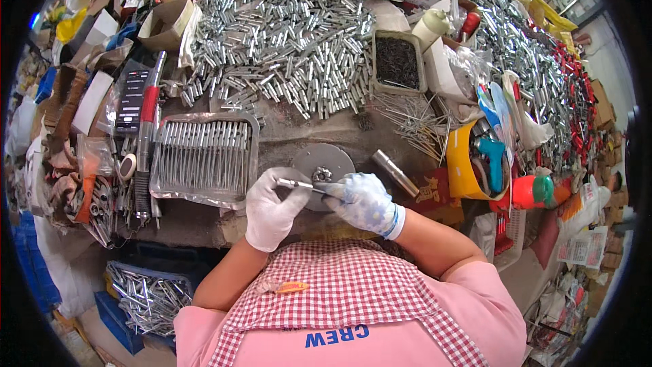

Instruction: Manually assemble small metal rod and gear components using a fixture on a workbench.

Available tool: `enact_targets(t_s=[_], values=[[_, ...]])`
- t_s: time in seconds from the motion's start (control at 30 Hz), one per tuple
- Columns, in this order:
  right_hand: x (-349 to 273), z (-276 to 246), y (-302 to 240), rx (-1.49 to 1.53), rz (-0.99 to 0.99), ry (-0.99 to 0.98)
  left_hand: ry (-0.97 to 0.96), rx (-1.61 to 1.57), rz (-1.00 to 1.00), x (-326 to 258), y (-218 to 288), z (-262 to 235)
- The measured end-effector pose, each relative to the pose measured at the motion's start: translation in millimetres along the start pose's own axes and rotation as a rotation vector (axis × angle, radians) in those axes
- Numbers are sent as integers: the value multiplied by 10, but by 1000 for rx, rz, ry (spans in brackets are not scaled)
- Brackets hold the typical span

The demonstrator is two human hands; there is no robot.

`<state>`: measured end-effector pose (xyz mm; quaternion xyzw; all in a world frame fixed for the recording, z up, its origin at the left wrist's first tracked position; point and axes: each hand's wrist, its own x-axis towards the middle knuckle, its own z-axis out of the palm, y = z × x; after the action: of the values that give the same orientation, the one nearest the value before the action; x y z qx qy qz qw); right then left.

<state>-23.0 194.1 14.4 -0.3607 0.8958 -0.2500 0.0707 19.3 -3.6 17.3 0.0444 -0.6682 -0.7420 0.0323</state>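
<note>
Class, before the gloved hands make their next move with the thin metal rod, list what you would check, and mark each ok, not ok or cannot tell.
1. Left hand has a grip on the thin metal rod: ok.
2. Right hand meets the rod's other end: ok.
3. Both gloves on: ok.
4. Round metal disc lies just beyond the hands: ok.
5. Rod tip seated in a part: cannot tell.
6. Tray of rods close by on the left: ok.
</note>
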Motion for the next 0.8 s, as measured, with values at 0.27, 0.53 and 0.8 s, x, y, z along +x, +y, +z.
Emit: enact_targets(t_s=[0.27,0.53,0.8], values=[[561,-499,1107,-375,414,278,386,860,139,271,379,-1043],[681,-454,1394,-517,481,51,479,1467,-94,892,408,-2212],[410,-552,1168,-110,138,646,460,1521,-141,1171,157,-2260]])
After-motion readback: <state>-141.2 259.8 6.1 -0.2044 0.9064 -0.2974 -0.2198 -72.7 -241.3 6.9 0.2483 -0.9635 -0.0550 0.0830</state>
